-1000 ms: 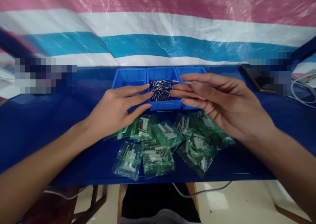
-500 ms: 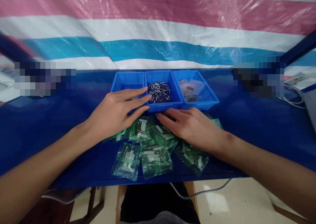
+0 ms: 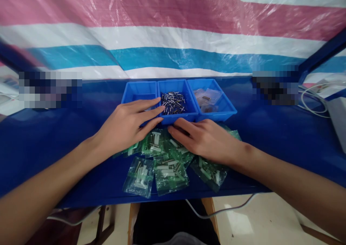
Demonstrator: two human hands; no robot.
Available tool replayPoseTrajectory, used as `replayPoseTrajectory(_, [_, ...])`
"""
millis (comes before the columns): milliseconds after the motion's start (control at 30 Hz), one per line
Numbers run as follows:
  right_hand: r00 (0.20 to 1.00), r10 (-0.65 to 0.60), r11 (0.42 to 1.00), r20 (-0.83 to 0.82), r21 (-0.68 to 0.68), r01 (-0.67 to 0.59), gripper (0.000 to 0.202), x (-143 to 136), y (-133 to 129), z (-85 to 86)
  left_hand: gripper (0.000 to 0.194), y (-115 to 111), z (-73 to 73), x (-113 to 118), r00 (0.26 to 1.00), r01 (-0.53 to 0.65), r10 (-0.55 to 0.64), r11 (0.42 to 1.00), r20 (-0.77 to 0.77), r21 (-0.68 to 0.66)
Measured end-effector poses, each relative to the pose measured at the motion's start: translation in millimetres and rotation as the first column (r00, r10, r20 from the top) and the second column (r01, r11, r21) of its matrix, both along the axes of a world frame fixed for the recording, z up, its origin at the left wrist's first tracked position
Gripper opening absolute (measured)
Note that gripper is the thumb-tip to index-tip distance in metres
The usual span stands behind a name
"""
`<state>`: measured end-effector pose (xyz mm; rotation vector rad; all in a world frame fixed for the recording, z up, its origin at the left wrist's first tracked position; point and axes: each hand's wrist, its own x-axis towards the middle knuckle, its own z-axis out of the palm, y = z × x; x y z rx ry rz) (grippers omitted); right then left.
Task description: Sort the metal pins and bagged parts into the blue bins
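My left hand (image 3: 127, 124) rests over the left bin (image 3: 140, 90), its fingers apart and their tips at the edge of the middle bin (image 3: 177, 119). Loose metal screws (image 3: 174, 102) lie in that middle bin. Just in front of it is my right hand (image 3: 201, 138), its fingers bent and drawn together above the green bags (image 3: 171, 174); whatever its fingertips may hold is hidden. Each bag that shows clearly contains screws and white plugs. Small clear packets (image 3: 208, 95) sit in the right bin (image 3: 229, 111).
The blue table (image 3: 89, 187) ends near my lap. Coiled white cable (image 3: 310, 106) and a grey box (image 3: 337, 119) are at the right. A striped plastic sheet (image 3: 173, 57) hangs behind the bins. Another cable (image 3: 216, 213) dangles below the front edge.
My right hand has shifted slightly left, with its fingertips by the middle bin's front. My left hand keeps its pose. The whole view has moved a little.
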<state>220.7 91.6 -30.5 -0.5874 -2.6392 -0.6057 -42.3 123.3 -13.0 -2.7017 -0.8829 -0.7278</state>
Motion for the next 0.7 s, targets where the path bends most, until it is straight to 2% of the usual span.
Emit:
replayPoseTrajectory(67, [0.987, 0.084, 0.991, -0.138, -0.094, -0.097, 0.035, 5, -1, 3.9, 0.039, 0, -0.5, -1, 1.0, 0.013, -0.013, 1.0, -0.004, 0.026])
replayPoseTrajectory(133, [0.943, 0.098, 0.958, -0.319, -0.226, -0.176, 0.031, 9, -2, 8.4, 0.038, 1, -0.8, -3, 1.0, 0.025, -0.024, 0.999, -0.009, 0.045])
replayPoseTrajectory(200, [0.865, 0.023, 0.911, -0.502, -0.346, -0.225, 0.023, 11, -4, 12.6, 0.038, 1, -1.1, -3, 0.999, 0.038, -0.038, 0.998, -0.012, 0.051])
replayPoseTrajectory(267, [0.757, -0.114, 0.841, -0.644, -0.468, -0.271, 0.011, 11, -6, 16.3, 0.039, 1, -1.3, -3, 0.999, 0.052, -0.051, 0.997, -0.013, 0.06])
replayPoseTrajectory(300, [0.694, -0.194, 0.78, -0.694, -0.538, -0.32, 0.005, 11, -6, 17.9, 0.038, 1, -1.3, -2, 0.998, 0.058, -0.058, 0.996, -0.014, 0.063])
replayPoseTrajectory(367, [0.609, -0.344, 0.608, -0.715, -0.664, -0.436, 0.021, 10, -5, 20.7, 0.037, 2, -1.3, -1, 0.998, 0.066, -0.065, 0.995, -0.014, 0.072])
replayPoseTrajectory(467, [0.607, -0.492, 0.301, -0.624, -0.776, -0.554, 0.043, 9, -3, 23.2, 0.037, 2, -0.9, -1, 0.997, 0.071, -0.07, 0.995, -0.015, 0.077])
replayPoseTrajectory(500, [0.6, -0.54, 0.212, -0.59, -0.785, -0.582, 0.046, 9, -3, 23.5, 0.037, 2, -0.7, -1, 0.997, 0.071, -0.07, 0.994, -0.014, 0.079])
replayPoseTrajectory(533, [0.586, -0.581, 0.146, -0.565, -0.781, -0.608, 0.046, 8, -2, 23.7, 0.038, 2, -0.5, -1, 0.997, 0.071, -0.07, 0.994, -0.014, 0.081])
replayPoseTrajectory(567, [0.563, -0.614, 0.11, -0.553, -0.766, -0.633, 0.045, 8, -1, 23.8, 0.038, 2, -0.4, 0, 0.997, 0.071, -0.07, 0.994, -0.015, 0.081])
replayPoseTrajectory(600, [0.532, -0.638, 0.105, -0.557, -0.748, -0.656, 0.044, 7, 0, 23.8, 0.038, 1, -0.2, 0, 0.998, 0.07, -0.069, 0.994, -0.016, 0.082])
replayPoseTrajectory(633, [0.499, -0.652, 0.123, -0.571, -0.729, -0.673, 0.042, 7, 1, 23.7, 0.038, 1, -0.1, 0, 0.997, 0.07, -0.069, 0.994, -0.018, 0.082])
replayPoseTrajectory(700, [0.434, -0.661, 0.195, -0.612, -0.699, -0.687, 0.038, 6, 4, 22.8, 0.039, 1, 0.2, 0, 0.998, 0.069, -0.067, 0.994, -0.021, 0.082])
